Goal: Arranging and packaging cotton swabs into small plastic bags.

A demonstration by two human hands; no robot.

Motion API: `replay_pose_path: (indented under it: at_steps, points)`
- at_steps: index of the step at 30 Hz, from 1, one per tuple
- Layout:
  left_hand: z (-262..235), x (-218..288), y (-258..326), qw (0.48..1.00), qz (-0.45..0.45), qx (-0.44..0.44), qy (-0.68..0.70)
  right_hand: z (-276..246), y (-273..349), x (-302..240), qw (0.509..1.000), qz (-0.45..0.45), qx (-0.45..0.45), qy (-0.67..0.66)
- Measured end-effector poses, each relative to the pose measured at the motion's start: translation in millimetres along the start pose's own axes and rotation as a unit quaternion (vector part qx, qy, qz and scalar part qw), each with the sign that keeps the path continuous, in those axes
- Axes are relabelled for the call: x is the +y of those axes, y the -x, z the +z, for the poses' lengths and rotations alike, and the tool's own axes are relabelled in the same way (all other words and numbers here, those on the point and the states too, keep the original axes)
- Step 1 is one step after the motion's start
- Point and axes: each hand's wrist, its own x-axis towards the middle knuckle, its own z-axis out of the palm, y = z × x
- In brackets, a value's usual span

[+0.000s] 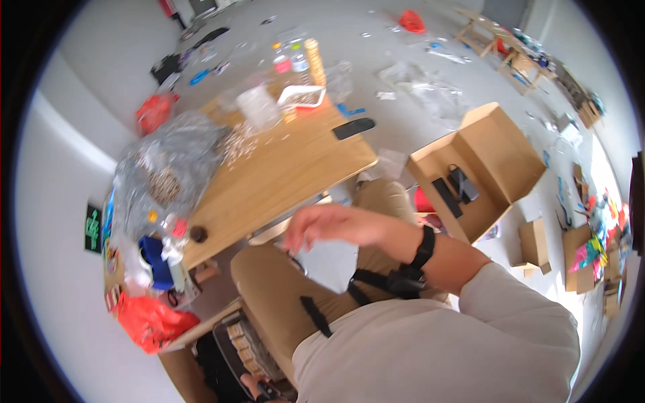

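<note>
Low at the bottom edge, just left of the person's pale shirt, the left hand [251, 384] is partly cut off from view, beside a dark-edged container [226, 334] holding a row of tan blocks [244, 350]; whether its fingers grip anything, I cannot tell. Over the lap, above tan trousers [274, 279], the right hand [324, 225] reaches leftward, blurred, its fingers loosely bent and apart; a black strap [424, 247] circles that forearm. A red plastic bag [156, 324] lies at the left, below a blue object [156, 263]. Beyond the knees stands a wooden table [289, 174]. On its near edge sits a small dark round object [198, 234]; on its left side spreads a grey plastic bag [195, 138] with small pale pieces inside, and more pieces [238, 143] lie scattered beside it. To the right, an open cardboard box [507, 158] holds dark objects [447, 197]. At the table's far end are a white tray [301, 91], two bottles [299, 66] and a tall tan canister [314, 59]. Farther off, crumpled clear plastic [423, 86] and a red item [412, 21] lie on the grey floor.
</note>
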Motion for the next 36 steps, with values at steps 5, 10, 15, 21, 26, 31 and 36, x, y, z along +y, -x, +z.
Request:
replay_pose_path:
  at_steps: [5,10,15,21,26,31,36]
  points:
    - [64.4,57.3,-30.6,0.992,0.103,-0.049,0.059,91.9,-34.8,-85.4,0.894,-0.291,-0.32,-0.112]
    - [120.3,167.6,-29.2,0.968,0.2,-0.061,0.136,142.8,-30.9,-107.3,0.855,-0.271,-0.322,-0.302]
    - [141.5,269.1,-10.5,0.937,0.282,-0.036,0.203,143.2,-38.5,-107.1,0.821,-0.281,-0.366,-0.337]
    - [137.1,343.5,22.7,0.892,0.366,0.062,0.259,132.4,-36.9,-111.3,0.821,-0.255,-0.352,-0.37]
    - [209.7,371.3,62.0,0.887,0.36,-0.091,0.274,111.7,-45.1,-102.8,0.845,-0.23,-0.376,-0.303]
    - [265.2,369.4,74.7,0.882,0.346,-0.257,0.189,82.6,-30.9,-98.0,0.852,-0.31,-0.265,-0.329]
    - [295.5,361.8,55.3,0.895,0.248,-0.368,-0.037,32.8,-20.8,-136.0,0.857,-0.32,-0.344,-0.212]
